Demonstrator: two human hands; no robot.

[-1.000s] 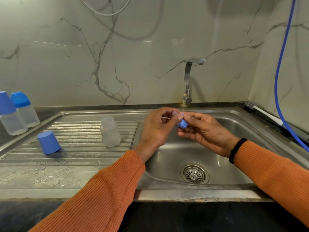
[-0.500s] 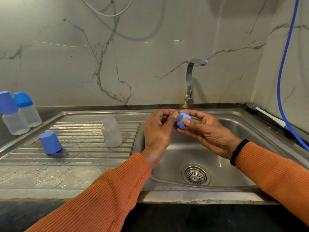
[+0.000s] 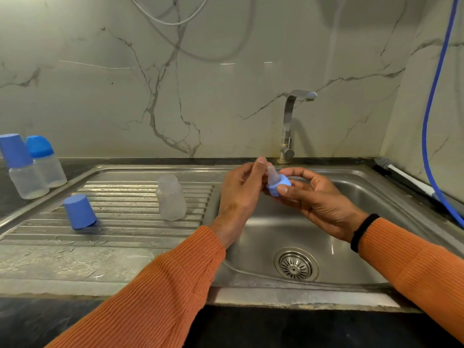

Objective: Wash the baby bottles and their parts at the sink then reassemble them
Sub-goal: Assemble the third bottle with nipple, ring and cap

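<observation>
Both hands' grip pinching blue nipple ring [image 3: 278, 186] above steel sink [image 3: 364, 197], marble wall [image 3: 226, 96].

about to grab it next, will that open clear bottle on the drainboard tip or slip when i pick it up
The clear bottle looks empty, so probably light and easily knocked over. It stands on the ribbed drainboard, which looks wet, so it may be slippery.

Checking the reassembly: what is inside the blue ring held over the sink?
A clear teat pokes up through the blue ring. The left hand pinches its tip; the right hand holds the ring. The teat's base, inside the ring, is hidden.
</observation>
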